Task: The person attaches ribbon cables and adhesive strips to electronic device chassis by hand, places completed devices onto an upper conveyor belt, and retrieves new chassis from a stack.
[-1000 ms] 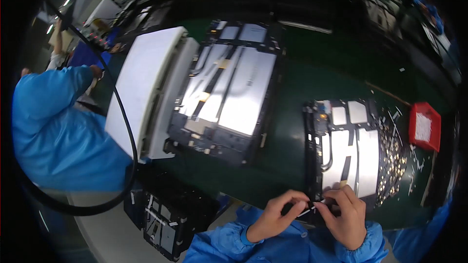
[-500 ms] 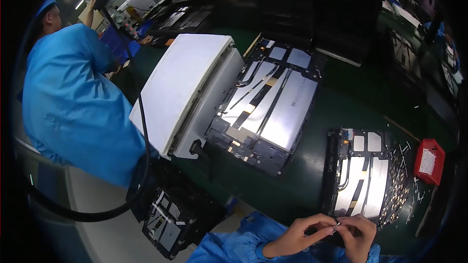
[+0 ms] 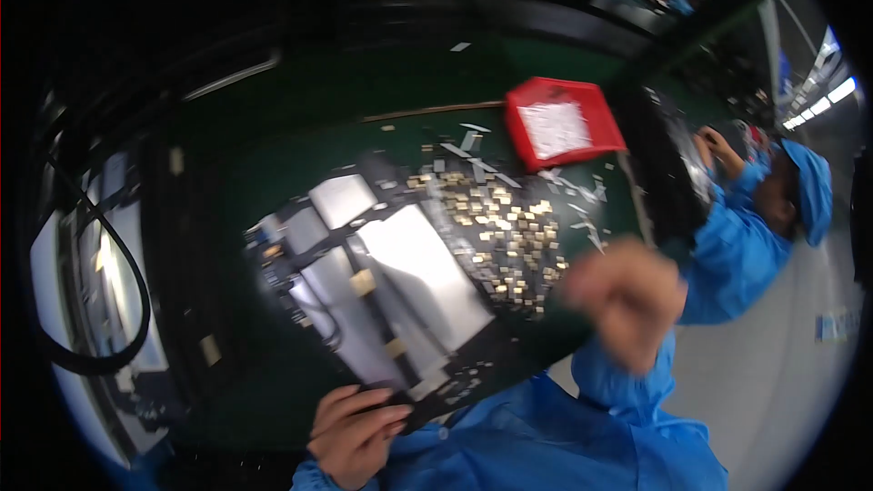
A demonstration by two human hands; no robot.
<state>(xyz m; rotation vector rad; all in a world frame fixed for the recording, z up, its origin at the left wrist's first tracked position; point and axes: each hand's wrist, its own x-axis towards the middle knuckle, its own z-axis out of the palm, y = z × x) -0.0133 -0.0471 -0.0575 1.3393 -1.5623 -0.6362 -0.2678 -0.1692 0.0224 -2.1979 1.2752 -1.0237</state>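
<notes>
An opened flat electronic device (image 3: 423, 259), with silver battery packs, dark flex cables and a black frame, lies in front of me. My left hand (image 3: 355, 432) is at its near corner, fingers closed over the dark edge; the thumb is hidden. To the right, my right hand (image 3: 627, 305) is raised near the small parts and smeared by motion. Its fingers cannot be made out, nor whether they hold anything. Many small gold-and-black pieces (image 3: 509, 232) lie loose beside the device, with thin white strips (image 3: 473, 150) scattered beyond them.
A red bin (image 3: 600, 123) holding white strips stands beyond the pieces. Larger opened devices (image 3: 109, 255) and a black cable (image 3: 136, 318) are at the left. Another person in blue (image 3: 750, 245) works at the right, near a black stack (image 3: 664, 159).
The view has swung to the right. My hands were together over the device, fingertips pinching something small; now they are apart, the left at the device's corner, the right off to the side.
</notes>
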